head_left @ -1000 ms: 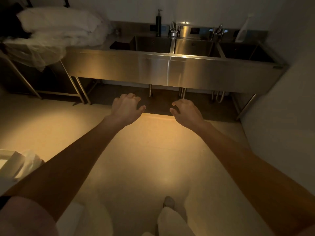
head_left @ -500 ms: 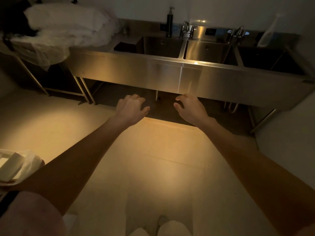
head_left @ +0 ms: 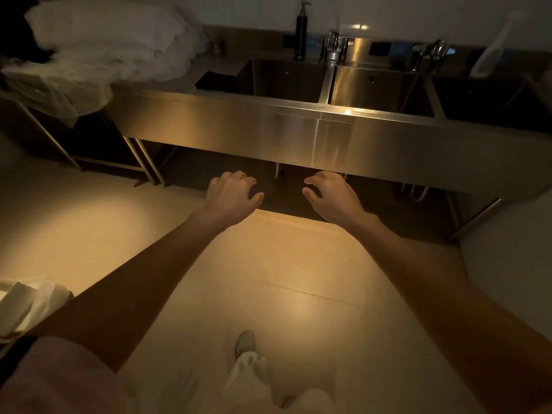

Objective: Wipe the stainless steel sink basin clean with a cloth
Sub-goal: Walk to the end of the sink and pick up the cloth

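At the bottom of the frame a pale trouser leg [head_left: 248,375] and a light shoe [head_left: 245,342] stood on the smooth floor [head_left: 286,279], with a pinkish sleeve [head_left: 50,380] filling the lower left corner. At the left edge, a little above that sleeve, lay some white folded material [head_left: 27,303]; what it was could not be told. Both bare forearms reached forward from the lower corners toward the middle of the frame. The left hand [head_left: 231,194] hung in the air just left of centre, palm down, its fingers loosely curled and slightly apart, holding nothing. The right hand [head_left: 331,195] hung just right of centre in the same manner, fingers loosely bent and spread a little, also holding nothing. Neither hand touched anything, and both appeared just below the front apron of the stainless steel sink [head_left: 298,138], which ran across the upper half of the frame on metal legs [head_left: 146,162]. Three basins sat side by side in its top: the left basin [head_left: 286,80] in the upper centre, the middle basin [head_left: 376,88] to its right, and the right basin [head_left: 484,97] in shadow toward the upper right. A dark cloth [head_left: 216,80] lay on the flat drainboard just beside the left basin's left rim. Behind the basins stood a dark pump dispenser [head_left: 301,34], a faucet [head_left: 334,47] over the divider between the left and middle basins, a second faucet [head_left: 433,52] further right, and a pale spray bottle [head_left: 493,52] in the upper right. In the upper left, white bags [head_left: 113,40] were heaped on a separate stand.
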### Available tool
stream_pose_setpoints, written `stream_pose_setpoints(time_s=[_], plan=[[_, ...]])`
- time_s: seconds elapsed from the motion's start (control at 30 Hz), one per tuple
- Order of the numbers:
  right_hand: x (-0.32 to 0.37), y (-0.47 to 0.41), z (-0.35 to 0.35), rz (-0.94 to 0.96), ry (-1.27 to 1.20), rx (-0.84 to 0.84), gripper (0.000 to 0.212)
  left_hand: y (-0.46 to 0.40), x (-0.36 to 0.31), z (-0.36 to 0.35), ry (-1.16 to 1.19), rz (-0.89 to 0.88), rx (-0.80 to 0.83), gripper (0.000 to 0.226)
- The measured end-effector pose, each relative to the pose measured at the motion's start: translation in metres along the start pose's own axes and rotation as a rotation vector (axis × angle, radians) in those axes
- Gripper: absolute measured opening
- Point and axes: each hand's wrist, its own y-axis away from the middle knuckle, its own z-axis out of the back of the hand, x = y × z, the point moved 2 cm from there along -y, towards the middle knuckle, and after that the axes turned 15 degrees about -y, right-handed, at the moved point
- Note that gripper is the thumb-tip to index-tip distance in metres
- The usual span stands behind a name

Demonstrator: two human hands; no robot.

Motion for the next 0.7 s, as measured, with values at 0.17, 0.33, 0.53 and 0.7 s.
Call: stream_pose_setpoints(time_s=[0.17,0.33,0.53,0.7], plan=[[0.012,-0.052,-0.024,-0.020,0.019,0.019,0.041,-0.043,0.044,-0.011,-0.019,-0.019,-0.015,0.051],[0.050,-0.124,-0.049,0.026,0.036,0.017,0.042,-0.086,0.109,-0.011,-0.053,0.061,-0.025,0.052],[0.076,-0.175,-0.090,0.012,0.051,0.040,0.042,-0.122,0.157,-0.024,-0.054,0.050,-0.033,0.052],[0.074,-0.201,-0.111,-0.032,0.100,0.090,0.045,-0.143,0.176,-0.050,-0.015,0.021,0.032,0.053]])
